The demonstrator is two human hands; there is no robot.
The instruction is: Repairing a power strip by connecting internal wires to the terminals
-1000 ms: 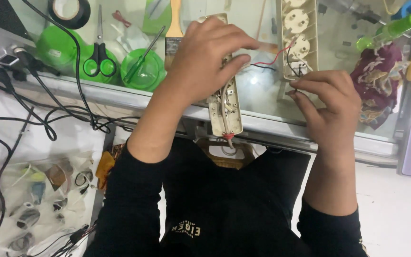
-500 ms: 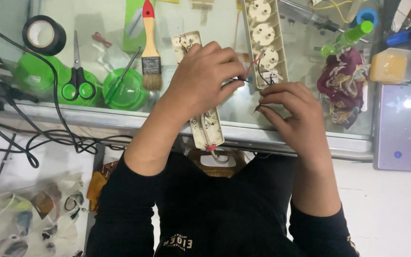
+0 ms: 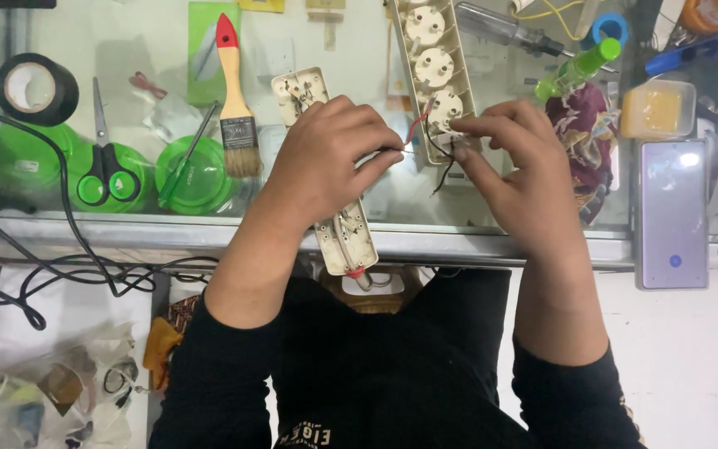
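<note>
My left hand (image 3: 330, 162) rests over an opened cream power strip base (image 3: 342, 237) lying on the glass worktop, and its fingertips pinch a thin wire (image 3: 405, 148) that runs toward the right. My right hand (image 3: 513, 170) pinches the red and black wire ends (image 3: 435, 154) at the near end of the cream socket cover (image 3: 435, 71), which lies with its round sockets facing up. The two hands are close together, joined by the short wires. Most of the base's middle is hidden under my left hand.
On the glass worktop (image 3: 475, 241) lie a paintbrush (image 3: 236, 108), green-handled scissors (image 3: 103, 158), green round lids (image 3: 193, 170), black tape roll (image 3: 35, 87), a green screwdriver (image 3: 579, 71), a patterned cloth (image 3: 583, 137), a yellow box (image 3: 656, 108) and a phone (image 3: 673, 212). Black cables (image 3: 68, 266) trail at left.
The view has shifted so the bench sits lower in frame. My right hand rose to the socket cover's near end, and my left fingers moved right to pinch the wire.
</note>
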